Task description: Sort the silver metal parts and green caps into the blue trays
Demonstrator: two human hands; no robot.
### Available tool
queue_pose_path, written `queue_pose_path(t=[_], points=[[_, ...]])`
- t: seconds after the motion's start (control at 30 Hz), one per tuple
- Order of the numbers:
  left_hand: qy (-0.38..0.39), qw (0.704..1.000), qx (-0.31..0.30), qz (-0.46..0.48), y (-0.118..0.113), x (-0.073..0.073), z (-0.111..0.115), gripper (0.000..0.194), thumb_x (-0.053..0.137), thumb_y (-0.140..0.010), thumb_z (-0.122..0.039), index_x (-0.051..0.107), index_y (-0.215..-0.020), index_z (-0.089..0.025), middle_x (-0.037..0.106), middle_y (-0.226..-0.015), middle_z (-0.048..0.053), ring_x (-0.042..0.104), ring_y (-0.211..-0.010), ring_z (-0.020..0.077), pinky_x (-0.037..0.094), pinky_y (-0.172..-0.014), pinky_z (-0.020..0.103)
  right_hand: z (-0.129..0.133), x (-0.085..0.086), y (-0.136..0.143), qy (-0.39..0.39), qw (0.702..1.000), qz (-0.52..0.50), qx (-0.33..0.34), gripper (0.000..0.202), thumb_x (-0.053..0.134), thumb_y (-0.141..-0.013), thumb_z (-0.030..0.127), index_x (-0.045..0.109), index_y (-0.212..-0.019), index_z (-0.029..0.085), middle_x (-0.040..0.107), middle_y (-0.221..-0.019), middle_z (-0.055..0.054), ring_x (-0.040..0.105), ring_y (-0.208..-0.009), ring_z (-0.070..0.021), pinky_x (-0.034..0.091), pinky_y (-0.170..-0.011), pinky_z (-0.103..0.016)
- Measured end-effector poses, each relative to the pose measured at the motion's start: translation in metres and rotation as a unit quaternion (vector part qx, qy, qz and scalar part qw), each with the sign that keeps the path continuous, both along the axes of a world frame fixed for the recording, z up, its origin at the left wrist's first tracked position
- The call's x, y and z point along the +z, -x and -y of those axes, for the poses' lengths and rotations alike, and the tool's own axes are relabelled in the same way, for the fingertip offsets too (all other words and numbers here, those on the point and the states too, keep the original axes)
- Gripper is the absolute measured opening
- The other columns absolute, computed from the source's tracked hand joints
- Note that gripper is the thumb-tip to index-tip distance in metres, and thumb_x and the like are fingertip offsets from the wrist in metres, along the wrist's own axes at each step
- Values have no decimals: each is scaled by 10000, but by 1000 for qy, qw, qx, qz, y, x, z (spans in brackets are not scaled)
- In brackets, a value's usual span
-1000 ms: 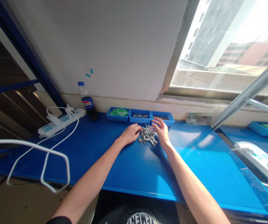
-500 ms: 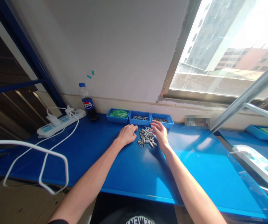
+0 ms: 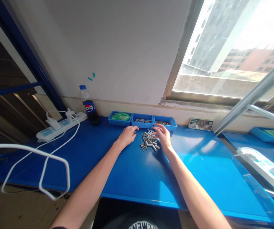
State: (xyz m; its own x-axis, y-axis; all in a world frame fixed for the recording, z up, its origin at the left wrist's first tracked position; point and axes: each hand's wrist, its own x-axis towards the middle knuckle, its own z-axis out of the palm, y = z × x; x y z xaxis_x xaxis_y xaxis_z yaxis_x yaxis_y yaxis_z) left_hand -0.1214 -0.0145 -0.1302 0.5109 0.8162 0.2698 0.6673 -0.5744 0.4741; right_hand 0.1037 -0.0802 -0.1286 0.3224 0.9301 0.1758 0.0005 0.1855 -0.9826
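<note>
A loose pile of small metal cylinders and thin pins (image 3: 149,140) lies on the blue table (image 3: 137,171). Just left of it is my left hand (image 3: 127,135), its fingers curled together on something small that I cannot make out. At the pile's right edge my right hand (image 3: 162,136) hovers with fingers apart, nothing visible in them. Behind the hands stand three blue trays in a row: the left tray (image 3: 119,122) has green packets, the middle tray (image 3: 143,124) short metal cylinders, and the right tray (image 3: 172,127) thin metal pins.
A cola bottle (image 3: 89,107) and a white power strip (image 3: 61,128) with looping cables stand at the back left. A phone (image 3: 200,124) leans on the wall. At the right are a metal bar (image 3: 244,105), another power strip (image 3: 258,162) and another blue tray (image 3: 265,136).
My left hand has shifted slightly left, away from the pile, with its fingers still curled. My right hand has stayed almost in place.
</note>
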Motion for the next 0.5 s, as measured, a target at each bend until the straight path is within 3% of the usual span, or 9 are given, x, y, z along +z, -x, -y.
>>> queue_pose_path(t=[0.17, 0.27, 0.5], points=[[-9, 997, -48, 52, -3, -4, -2, 388, 583, -867, -50, 692, -1205, -207, 740, -942, 52, 710, -848, 195, 566, -826, 298, 3, 3, 2, 2, 1000, 6, 5, 461, 722, -813, 527, 713, -1146, 208, 773, -1103, -101, 697, -715, -201, 553, -638, -332], [-15, 989, -75, 126, -10, -4, 0, 359, 573, -899, -81, 676, -1219, -207, 743, -949, 42, 718, -877, 183, 574, -843, 292, 4, 5, 3, 11, 1000, 12, 18, 451, 738, -802, 521, 721, -1116, 197, 786, -994, -93, 686, -711, -199, 544, -642, -324], [-31, 975, -84, 206, -23, 5, 12, 436, 657, -893, -123, 640, -1311, -245, 739, -945, 8, 718, -847, 156, 594, -831, 286, 5, 6, 5, 21, 994, 60, 93, 430, 742, -819, 539, 746, -1079, 196, 785, -876, -73, 653, -659, -172, 519, -622, -300]])
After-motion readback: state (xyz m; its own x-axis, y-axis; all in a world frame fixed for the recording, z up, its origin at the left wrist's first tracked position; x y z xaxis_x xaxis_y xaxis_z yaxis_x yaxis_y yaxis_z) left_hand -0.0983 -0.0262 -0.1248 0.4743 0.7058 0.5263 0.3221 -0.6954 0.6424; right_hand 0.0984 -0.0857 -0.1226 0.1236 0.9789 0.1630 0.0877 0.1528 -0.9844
